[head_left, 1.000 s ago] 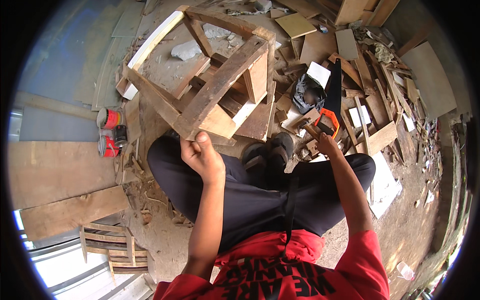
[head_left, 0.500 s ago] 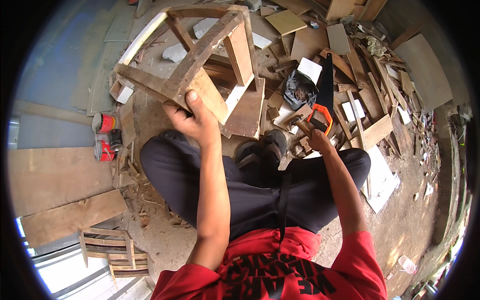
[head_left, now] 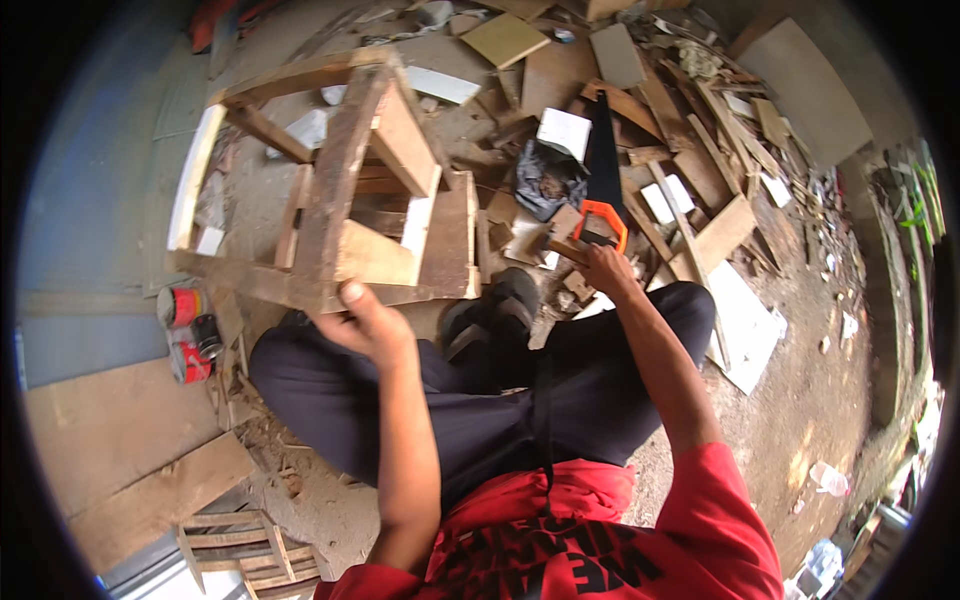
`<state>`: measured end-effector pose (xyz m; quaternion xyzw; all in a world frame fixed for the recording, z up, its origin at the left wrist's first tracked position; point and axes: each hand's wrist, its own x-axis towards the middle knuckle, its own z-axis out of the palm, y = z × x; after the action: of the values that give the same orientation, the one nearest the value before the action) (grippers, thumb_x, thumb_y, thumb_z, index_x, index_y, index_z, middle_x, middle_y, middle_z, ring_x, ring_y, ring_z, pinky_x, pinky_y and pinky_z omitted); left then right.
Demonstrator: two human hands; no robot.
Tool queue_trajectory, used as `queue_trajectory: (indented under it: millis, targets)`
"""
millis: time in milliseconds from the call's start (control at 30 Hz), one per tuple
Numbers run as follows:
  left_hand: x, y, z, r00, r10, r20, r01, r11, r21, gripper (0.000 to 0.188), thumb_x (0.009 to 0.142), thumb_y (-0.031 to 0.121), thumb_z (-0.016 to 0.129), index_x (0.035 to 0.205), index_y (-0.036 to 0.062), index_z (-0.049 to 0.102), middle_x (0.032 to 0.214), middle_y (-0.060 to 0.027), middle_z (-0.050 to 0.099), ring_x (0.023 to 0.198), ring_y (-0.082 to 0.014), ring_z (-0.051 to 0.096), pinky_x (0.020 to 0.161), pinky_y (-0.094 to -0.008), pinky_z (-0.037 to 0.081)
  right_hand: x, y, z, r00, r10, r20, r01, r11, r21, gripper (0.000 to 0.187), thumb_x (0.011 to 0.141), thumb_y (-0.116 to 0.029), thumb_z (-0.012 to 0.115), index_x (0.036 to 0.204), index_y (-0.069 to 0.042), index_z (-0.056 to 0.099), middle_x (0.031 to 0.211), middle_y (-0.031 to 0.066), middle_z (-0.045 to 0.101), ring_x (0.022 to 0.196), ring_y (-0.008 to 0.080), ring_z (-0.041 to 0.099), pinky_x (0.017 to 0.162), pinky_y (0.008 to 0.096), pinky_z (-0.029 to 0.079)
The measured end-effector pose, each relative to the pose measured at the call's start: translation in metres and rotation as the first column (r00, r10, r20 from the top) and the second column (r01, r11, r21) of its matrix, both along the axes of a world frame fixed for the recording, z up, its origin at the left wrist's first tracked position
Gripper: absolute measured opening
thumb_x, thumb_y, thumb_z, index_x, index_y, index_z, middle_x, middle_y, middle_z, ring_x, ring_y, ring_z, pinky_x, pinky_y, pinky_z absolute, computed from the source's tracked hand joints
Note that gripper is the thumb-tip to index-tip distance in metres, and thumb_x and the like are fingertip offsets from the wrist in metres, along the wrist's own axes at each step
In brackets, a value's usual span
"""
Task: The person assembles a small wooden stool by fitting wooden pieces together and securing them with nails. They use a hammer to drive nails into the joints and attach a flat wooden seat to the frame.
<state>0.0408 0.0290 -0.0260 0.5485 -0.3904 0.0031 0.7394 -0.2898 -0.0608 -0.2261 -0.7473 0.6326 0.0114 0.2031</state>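
Note:
My left hand (head_left: pixel 370 328) is closed on the lower corner of a wooden stool frame (head_left: pixel 325 190), its thumb pressed on the rail. The frame is raised in front of my left knee; its rails and legs are worn brown wood, with some paler pieces. My right hand (head_left: pixel 608 268) is closed around the wooden handle of a hammer (head_left: pixel 568 250), whose dark head points left. Just beyond that hand lies a handsaw (head_left: pixel 604 150) with an orange handle and black blade. The fingers under the frame are hidden.
A black plastic bag (head_left: pixel 550 180) sits beside the saw. Wood offcuts (head_left: pixel 700 160) cover the ground ahead and right. A brown wooden piece (head_left: pixel 448 235) stands behind the frame. Red cans (head_left: pixel 188 355) are at left, near boards (head_left: pixel 120 410). A slatted wooden piece (head_left: pixel 245 555) lies lower left.
The stool frame has come lower and to the left with my left hand, and has turned slightly. My right hand still grips the hammer near the saw. The whole view has shifted a little.

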Motion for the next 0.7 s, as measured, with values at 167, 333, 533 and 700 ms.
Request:
queue_trajectory:
  millis: [167, 333, 533, 700]
  targets:
    - [0.007, 0.01, -0.011, 0.992, -0.123, -0.016, 0.124, 0.978, 0.17, 0.057, 0.1, 0.04, 0.06, 0.118, -0.0131, 0.054, 0.113, -0.0172, 0.064, 0.1, -0.0196, 0.062, 0.088, -0.0329, 0.049, -0.001, -0.022, 0.001, 0.98, 0.169, -0.1, -0.161, 0.983, 0.085, 0.043, 0.089, -0.033, 0.068, 0.128, -0.017, 0.063, 0.101, 0.0191, 0.071, 0.097, 0.0366, 0.07, 0.084, 0.0488, 0.057]
    - [0.007, 0.012, -0.049, 0.976, -0.214, -0.025, 0.213, 0.94, 0.267, 0.04, 0.102, 0.028, 0.059, 0.107, -0.0117, 0.056, 0.097, -0.01, 0.064, 0.088, -0.015, 0.06, 0.079, -0.0306, 0.048, -0.015, -0.051, -0.046, 0.999, 0.046, 0.01, -0.046, 0.999, 0.026, 0.039, 0.089, -0.036, 0.067, 0.117, -0.009, 0.069, 0.101, 0.0206, 0.072, 0.1, 0.0382, 0.069, 0.085, 0.0475, 0.055]
    - [0.003, 0.012, -0.051, 0.99, -0.137, -0.035, 0.141, 0.969, 0.203, 0.035, 0.101, 0.018, 0.06, 0.114, -0.0144, 0.054, 0.11, -0.0155, 0.064, 0.097, -0.0181, 0.061, 0.086, -0.0325, 0.049, 0.014, -0.088, -0.042, 0.958, -0.083, 0.274, 0.099, 0.994, -0.046, 0.025, 0.085, -0.026, 0.069, 0.097, -0.004, 0.071, 0.097, 0.024, 0.071, 0.094, 0.0414, 0.069, 0.082, 0.0504, 0.055]
    - [-0.01, 0.023, -0.038, 0.971, -0.199, -0.133, 0.236, 0.884, 0.402, 0.04, 0.101, 0.018, 0.062, 0.125, -0.0135, 0.051, 0.122, -0.0183, 0.061, 0.108, -0.0201, 0.06, 0.095, -0.0339, 0.047, -0.001, -0.132, -0.074, 0.948, -0.141, 0.284, 0.211, 0.95, -0.23, 0.015, 0.089, -0.016, 0.061, 0.087, -0.006, 0.072, 0.086, 0.0236, 0.069, 0.086, 0.0416, 0.068, 0.076, 0.0487, 0.055]
